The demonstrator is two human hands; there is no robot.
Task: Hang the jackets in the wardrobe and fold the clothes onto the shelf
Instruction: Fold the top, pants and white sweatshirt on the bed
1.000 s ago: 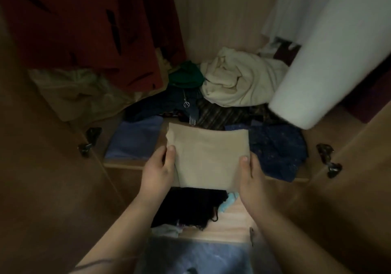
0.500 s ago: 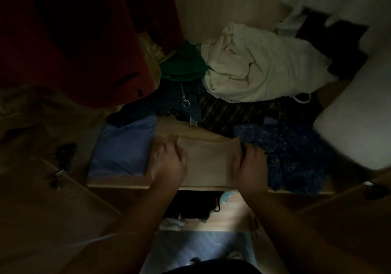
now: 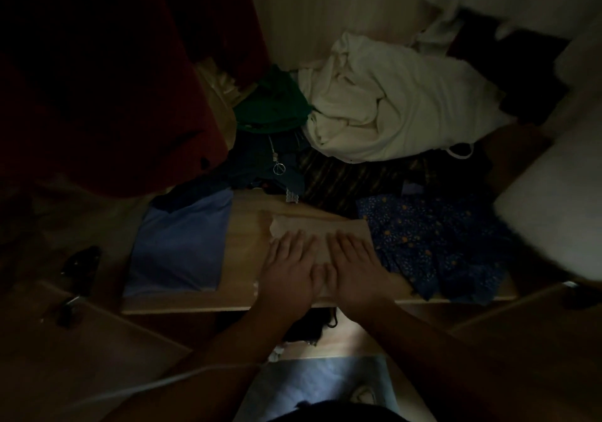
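**Both palms flat on the folded beige cloth**

The folded beige cloth lies on the wooden shelf, near its front edge. The left hand and right hand rest side by side on top of it, fingers straight and spread, gripping nothing.

On the same shelf, a folded lavender garment lies at 9 o'clock from the cloth, apart from it. A blue patterned garment lies at 3 o'clock, just beside it. A crumpled cream garment is heaped at 1 o'clock, a green garment lies at 12 o'clock, and a red jacket hangs at 10 o'clock.
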